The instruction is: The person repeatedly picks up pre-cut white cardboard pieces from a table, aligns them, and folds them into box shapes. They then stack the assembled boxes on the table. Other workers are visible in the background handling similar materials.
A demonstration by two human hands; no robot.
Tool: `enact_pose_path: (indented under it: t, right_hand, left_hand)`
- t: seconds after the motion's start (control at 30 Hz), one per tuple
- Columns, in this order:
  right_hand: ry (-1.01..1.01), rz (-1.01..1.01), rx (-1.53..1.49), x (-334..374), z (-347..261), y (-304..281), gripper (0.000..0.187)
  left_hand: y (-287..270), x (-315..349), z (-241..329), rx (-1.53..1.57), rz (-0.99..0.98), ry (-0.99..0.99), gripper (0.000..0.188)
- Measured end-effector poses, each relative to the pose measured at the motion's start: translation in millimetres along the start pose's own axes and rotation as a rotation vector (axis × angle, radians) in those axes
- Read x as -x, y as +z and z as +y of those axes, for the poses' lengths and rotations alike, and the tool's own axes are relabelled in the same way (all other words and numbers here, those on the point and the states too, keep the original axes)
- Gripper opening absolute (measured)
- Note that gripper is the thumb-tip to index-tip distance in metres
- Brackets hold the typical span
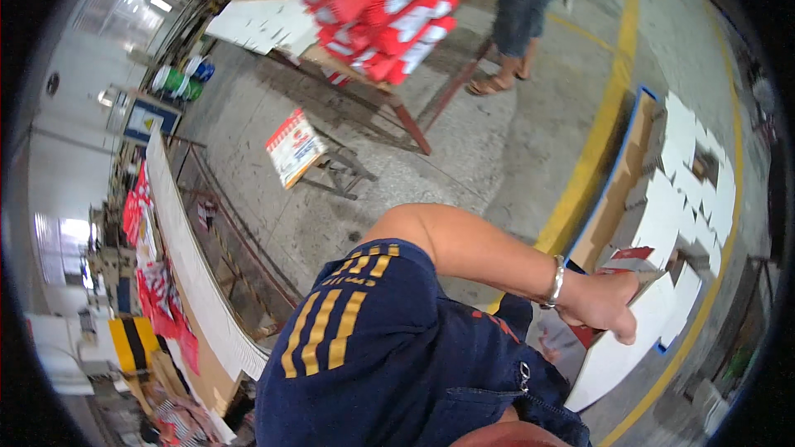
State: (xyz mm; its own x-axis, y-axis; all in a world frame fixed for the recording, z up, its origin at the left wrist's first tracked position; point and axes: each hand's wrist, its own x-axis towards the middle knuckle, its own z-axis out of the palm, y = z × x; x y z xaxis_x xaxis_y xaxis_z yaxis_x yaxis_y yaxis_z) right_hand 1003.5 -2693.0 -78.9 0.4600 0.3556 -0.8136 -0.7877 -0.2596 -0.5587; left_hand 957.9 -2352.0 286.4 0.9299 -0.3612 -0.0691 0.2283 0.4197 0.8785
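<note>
My left hand (603, 305), with a silver bracelet on its wrist, is closed on the top edge of a flat red and white carton blank (617, 356) that stands on its edge. The arm reaches right from a navy sleeve with yellow stripes (348, 323). Just beyond the hand lies a stack of white die-cut carton blanks (687, 190), walled by a brown cardboard sheet with a blue edge (617, 190). My right hand is out of sight.
A table (397, 103) holds a pile of red and white flattened cartons (389, 8); another person (522, 16) stands behind it. A red and white carton (294, 147) leans on a low stool. A yellow line (596, 141) crosses the concrete floor. Cluttered benches run along the left.
</note>
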Motion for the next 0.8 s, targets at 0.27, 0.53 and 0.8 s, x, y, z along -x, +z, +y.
enact_pose_path:
  t: [0.27, 0.53, 0.8]
  right_hand:
    - [0.149, -0.490, 0.393, -36, 39, 300, 0.048]
    - [0.338, -0.768, 0.648, -27, 60, 481, 0.049]
    - [0.543, -1.039, 0.731, -59, 97, 640, 0.051]
  left_hand:
    - [-27, 262, 62, 0.031, 0.390, 0.154, 0.042]
    - [-20, 464, 121, 0.105, 0.903, 0.408, 0.038]
    - [-39, 632, 142, -0.232, 1.399, 0.606, 0.033]
